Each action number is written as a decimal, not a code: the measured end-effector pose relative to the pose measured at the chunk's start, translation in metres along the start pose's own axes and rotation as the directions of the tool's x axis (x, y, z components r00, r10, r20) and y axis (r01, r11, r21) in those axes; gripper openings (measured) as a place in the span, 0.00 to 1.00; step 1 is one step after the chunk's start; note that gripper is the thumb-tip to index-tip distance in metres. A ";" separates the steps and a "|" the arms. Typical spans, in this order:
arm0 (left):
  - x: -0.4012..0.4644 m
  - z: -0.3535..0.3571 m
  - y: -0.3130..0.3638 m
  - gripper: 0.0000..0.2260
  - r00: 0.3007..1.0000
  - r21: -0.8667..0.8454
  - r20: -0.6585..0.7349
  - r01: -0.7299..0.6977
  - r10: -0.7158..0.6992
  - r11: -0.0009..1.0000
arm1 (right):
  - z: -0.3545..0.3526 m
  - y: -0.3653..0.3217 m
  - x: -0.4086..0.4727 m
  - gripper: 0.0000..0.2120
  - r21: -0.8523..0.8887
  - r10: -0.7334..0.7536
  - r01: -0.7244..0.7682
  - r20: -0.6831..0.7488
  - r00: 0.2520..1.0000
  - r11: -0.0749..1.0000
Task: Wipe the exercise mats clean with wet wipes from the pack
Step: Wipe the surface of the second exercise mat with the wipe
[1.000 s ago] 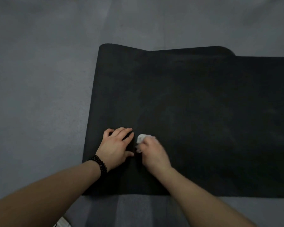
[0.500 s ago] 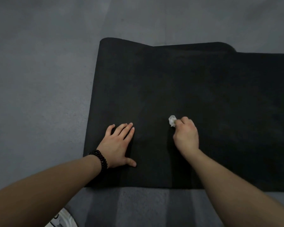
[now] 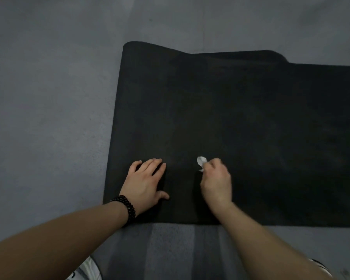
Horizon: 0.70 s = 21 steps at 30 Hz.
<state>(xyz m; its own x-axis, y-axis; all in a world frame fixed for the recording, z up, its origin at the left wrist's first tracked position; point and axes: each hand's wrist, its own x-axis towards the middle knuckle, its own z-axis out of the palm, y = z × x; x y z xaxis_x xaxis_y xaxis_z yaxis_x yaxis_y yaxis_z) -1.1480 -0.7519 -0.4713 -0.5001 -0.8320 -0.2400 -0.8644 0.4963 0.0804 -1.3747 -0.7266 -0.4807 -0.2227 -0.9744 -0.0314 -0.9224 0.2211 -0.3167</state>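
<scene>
A small crumpled white wet wipe is pinched in the curled fingers of the right hand and held against the black exercise mat. The left hand is laid flat on the mat just beside it, fingers straight and spread. A black bead bracelet is worn on the left wrist. The mat is spread on a grey floor.

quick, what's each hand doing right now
Left hand: open, flat on the black exercise mat.
Right hand: closed, gripping a crumpled wet wipe.
</scene>
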 end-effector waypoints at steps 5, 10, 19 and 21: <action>-0.004 0.002 -0.010 0.49 0.994 -0.022 0.073 -0.084 0.085 0.996 | 0.027 -0.069 -0.064 0.11 0.178 -0.299 0.280 0.089 0.950 0.943; -0.005 -0.003 -0.015 0.63 0.957 0.042 0.255 -0.152 0.136 0.988 | -0.002 0.014 -0.041 0.06 0.069 0.101 -0.100 -0.004 0.995 0.993; -0.004 -0.001 -0.014 0.63 0.958 0.024 0.252 -0.145 0.135 0.989 | 0.032 -0.061 -0.103 0.08 0.275 -0.325 0.270 0.177 0.929 0.923; -0.003 -0.003 -0.014 0.64 0.954 0.023 0.269 -0.145 0.134 0.989 | 0.023 -0.024 -0.087 0.08 0.157 -0.124 0.101 0.147 0.981 0.982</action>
<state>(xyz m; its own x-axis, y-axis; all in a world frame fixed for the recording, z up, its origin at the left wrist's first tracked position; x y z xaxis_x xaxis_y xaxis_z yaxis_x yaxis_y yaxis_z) -1.1342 -0.7567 -0.4688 -0.5787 -0.6607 -0.4782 -0.7811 0.6177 0.0918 -1.3265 -0.6482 -0.4919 -0.0573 -0.9897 -0.1312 -0.8789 0.1124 -0.4635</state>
